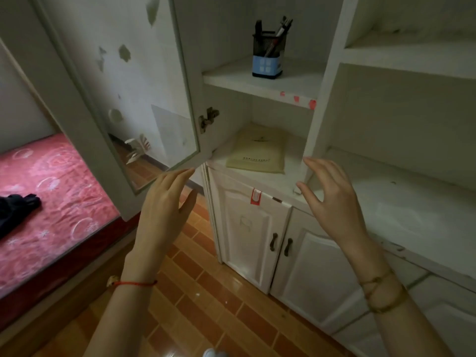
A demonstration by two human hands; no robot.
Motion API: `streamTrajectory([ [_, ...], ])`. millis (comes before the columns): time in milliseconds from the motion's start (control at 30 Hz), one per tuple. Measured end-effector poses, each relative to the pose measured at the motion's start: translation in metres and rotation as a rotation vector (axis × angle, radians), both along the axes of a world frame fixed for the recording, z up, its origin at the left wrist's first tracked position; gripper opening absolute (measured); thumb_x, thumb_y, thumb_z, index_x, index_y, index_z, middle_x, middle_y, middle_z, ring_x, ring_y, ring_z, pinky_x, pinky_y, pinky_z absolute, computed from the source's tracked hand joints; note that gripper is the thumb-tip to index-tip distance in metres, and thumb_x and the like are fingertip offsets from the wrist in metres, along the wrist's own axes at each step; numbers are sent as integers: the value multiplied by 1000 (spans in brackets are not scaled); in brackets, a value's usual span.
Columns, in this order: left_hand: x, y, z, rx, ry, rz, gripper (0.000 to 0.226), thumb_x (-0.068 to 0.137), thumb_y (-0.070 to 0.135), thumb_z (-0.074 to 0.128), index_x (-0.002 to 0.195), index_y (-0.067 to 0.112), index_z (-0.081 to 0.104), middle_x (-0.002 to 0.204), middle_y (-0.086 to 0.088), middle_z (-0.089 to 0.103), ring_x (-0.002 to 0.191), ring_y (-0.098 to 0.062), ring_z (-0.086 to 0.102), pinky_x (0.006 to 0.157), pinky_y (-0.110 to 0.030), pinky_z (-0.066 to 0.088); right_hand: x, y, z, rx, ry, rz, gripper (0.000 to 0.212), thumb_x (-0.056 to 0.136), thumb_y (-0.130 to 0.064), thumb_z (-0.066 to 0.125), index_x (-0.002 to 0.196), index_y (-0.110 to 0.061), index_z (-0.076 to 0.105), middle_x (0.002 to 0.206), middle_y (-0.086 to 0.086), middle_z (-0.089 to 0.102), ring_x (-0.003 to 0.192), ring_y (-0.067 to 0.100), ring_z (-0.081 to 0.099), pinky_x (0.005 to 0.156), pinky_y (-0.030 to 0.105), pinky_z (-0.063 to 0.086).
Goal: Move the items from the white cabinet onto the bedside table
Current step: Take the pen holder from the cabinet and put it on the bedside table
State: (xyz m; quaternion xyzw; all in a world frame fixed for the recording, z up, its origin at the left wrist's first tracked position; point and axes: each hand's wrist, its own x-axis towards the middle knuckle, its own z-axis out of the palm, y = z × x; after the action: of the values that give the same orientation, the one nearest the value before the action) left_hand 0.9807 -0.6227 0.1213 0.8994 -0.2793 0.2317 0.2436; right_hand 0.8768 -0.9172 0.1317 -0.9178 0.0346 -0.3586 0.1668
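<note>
The white cabinet (260, 83) stands ahead with its glass door (144, 104) swung open to the left. A black mesh pen holder (268, 56) with pens and a blue label sits on the upper shelf. On the lower shelf lies a flat tan booklet (257, 154). My left hand (164, 207) is raised below the door's bottom corner, fingers apart, holding nothing. My right hand (332, 199) hovers just in front of the lower shelf's edge, to the right of the booklet, fingers spread and empty. No bedside table is in view.
A bed with a red patterned cover (49, 202) lies at the left, a dark garment (18, 204) on it. Below the shelves are closed white doors with dark handles (280, 243). Open white shelving (412, 176) continues to the right. The floor is orange-brown tile (206, 305).
</note>
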Motion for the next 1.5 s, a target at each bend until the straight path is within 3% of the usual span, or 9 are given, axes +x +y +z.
streamTrajectory([
  [300,78,-42,17,-25,-52,-10,45,95,29,54,137,13,54,134,-7,60,125,-24,53,104,-41,45,71,-24,24,-20,-25,24,45,94,-22,61,135,-7,52,132,7,56,124,18,47,109,20,29],
  [500,173,-83,61,-134,-132,-70,40,97,27,58,135,14,55,128,-5,62,120,-21,53,98,-33,44,151,-25,59,-52,-87,29,47,93,-25,60,136,-8,51,134,6,55,126,16,48,112,33,35],
  [633,236,-124,100,-198,-191,-171,42,98,28,57,137,13,53,127,-5,60,119,-21,52,99,-33,44,205,-32,90,-29,-161,-71,44,94,-27,60,135,-10,53,130,7,57,117,11,47,98,-1,23],
  [800,295,-176,133,-189,-176,-309,49,98,31,58,143,14,48,136,-7,57,126,-23,50,103,-28,38,256,-51,117,34,-93,-196,44,97,-34,55,136,-14,49,134,5,53,122,15,43,93,24,38],
  [1033,350,-230,155,-162,-9,-475,73,90,48,60,149,12,38,143,-9,52,132,-24,48,106,-38,44,292,-74,126,124,110,-275,69,90,-47,60,146,-14,38,147,4,43,134,19,40,106,32,34],
  [1133,357,-239,145,-155,47,-534,77,89,51,59,150,11,36,144,-8,53,131,-22,50,104,-31,42,300,-80,123,174,169,-260,75,87,-51,62,147,-15,35,148,4,43,132,19,43,105,37,40],
  [1267,361,-244,134,-191,74,-599,56,92,43,61,136,9,53,127,-7,64,116,-19,59,86,-18,38,308,-82,124,233,190,-240,75,86,-49,64,147,-18,34,144,2,48,127,19,48,100,36,43],
  [1433,359,-245,136,-219,90,-681,36,95,34,60,122,10,62,117,-4,70,104,-9,61,78,-10,41,317,-80,122,201,177,-207,57,90,-38,63,140,-23,42,132,0,57,108,10,53,71,17,36],
  [1500,355,-244,136,-244,92,-683,33,95,34,60,120,11,63,116,-3,70,101,-4,59,78,-9,43,317,-79,122,196,152,-206,54,91,-37,63,139,-23,44,131,0,58,109,11,54,74,20,36],
])
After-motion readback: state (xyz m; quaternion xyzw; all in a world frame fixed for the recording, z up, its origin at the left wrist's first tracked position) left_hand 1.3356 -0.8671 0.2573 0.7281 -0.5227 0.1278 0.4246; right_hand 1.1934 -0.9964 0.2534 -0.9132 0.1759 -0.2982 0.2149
